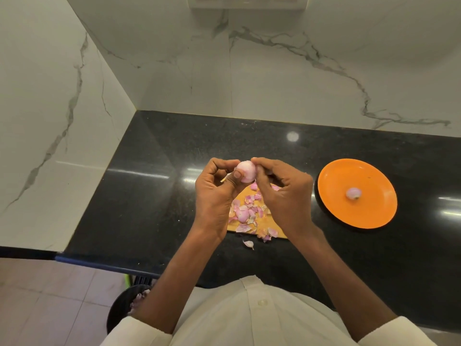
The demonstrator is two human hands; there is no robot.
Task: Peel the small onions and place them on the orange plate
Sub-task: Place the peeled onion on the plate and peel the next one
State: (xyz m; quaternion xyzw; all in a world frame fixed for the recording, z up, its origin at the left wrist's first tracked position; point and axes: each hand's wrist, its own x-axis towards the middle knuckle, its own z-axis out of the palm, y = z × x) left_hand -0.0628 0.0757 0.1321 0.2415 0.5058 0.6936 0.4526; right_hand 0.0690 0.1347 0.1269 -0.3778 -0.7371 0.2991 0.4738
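My left hand [214, 193] holds a small pale pink onion [247, 172] between thumb and fingers, above the far end of a wooden cutting board [243, 193]. My right hand [284, 196] pinches at the onion's right side with its fingertips. On the board lies another small onion [243, 214] among several pink skin scraps [245, 228]. An orange plate [369, 211] sits to the right on the black counter, and one peeled onion [353, 193] rests on it.
One skin scrap [248, 243] lies on the black counter [139, 196] just in front of the board. White marble walls close the counter's back and left. Below the counter's front edge stands a dark bin [122, 308] holding peels.
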